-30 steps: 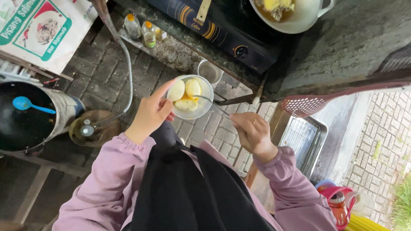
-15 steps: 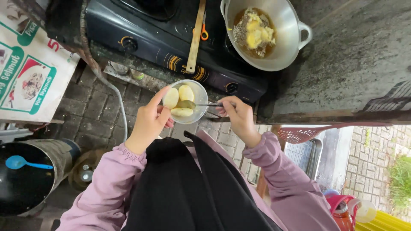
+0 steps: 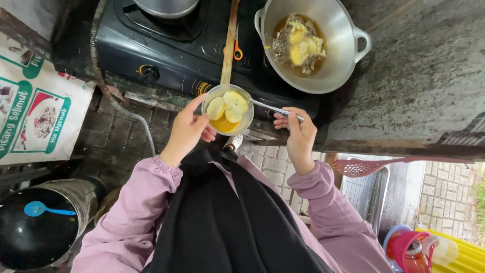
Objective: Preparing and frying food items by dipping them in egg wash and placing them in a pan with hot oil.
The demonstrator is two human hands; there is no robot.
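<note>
My left hand [image 3: 188, 131] holds a small clear bowl [image 3: 245, 121] in front of my chest. Pale round slices [image 3: 228, 103] lie in yellow batter inside the bowl. My right hand [image 3: 297, 135] grips a metal spoon [image 3: 275, 109] whose tip reaches into the bowl from the right. Just beyond the bowl, a silver wok [image 3: 333, 65] on the black gas stove [image 3: 166, 55] holds pieces frying in dark oil [image 3: 299, 44].
A wooden handle [image 3: 230, 40] lies across the stove beside orange scissors [image 3: 237, 50]. The dark stone counter [image 3: 424, 86] runs to the right. A red strainer [image 3: 369, 166] sits below it. A black lidded drum with a blue spoon [image 3: 38, 227] stands lower left.
The view has swung up from the brick floor to the stove and wok. My hands have carried the bowl and spoon closer to the stove's front edge.
</note>
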